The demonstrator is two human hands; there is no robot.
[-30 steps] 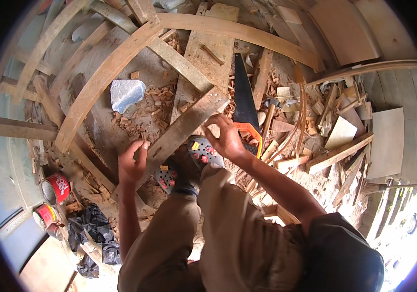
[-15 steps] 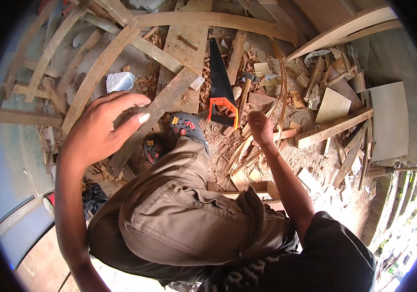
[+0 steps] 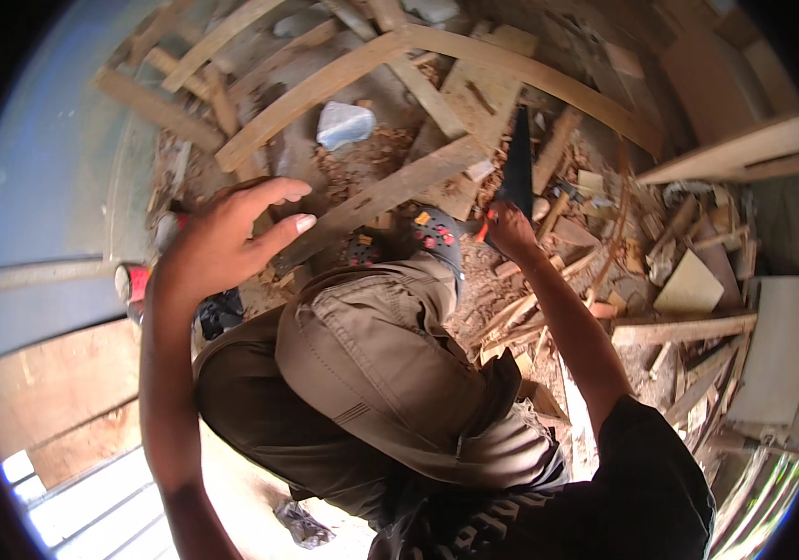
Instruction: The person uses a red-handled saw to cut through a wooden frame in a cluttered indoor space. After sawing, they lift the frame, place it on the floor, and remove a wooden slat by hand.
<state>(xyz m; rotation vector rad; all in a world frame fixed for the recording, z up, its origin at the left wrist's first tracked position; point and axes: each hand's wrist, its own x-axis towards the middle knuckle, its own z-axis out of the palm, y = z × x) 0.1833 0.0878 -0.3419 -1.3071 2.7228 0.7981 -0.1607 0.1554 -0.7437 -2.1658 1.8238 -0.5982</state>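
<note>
A handsaw (image 3: 518, 154) with a black blade and an orange handle lies on the littered ground, its blade pointing away from me. My right hand (image 3: 514, 231) is closed around its handle, covering most of the orange. My left hand (image 3: 230, 235) hovers in the air at the left, empty, with thumb and fingers apart. Beyond its fingertips, a flat wooden board (image 3: 385, 194) slants across the ground, in front of my clog (image 3: 437, 233).
A curved wooden frame (image 3: 325, 89) spans the far side. Wood scraps and offcuts, among them a pale square piece (image 3: 689, 283), pile up at the right. A whitish-blue lump (image 3: 343, 124) sits inside the frame. A black plastic bag (image 3: 220, 313) is beside my leg.
My right hand has moved left onto the saw's handle and closed on it. The left hand keeps its open shape. The whole view has turned, shifting the scene rightward.
</note>
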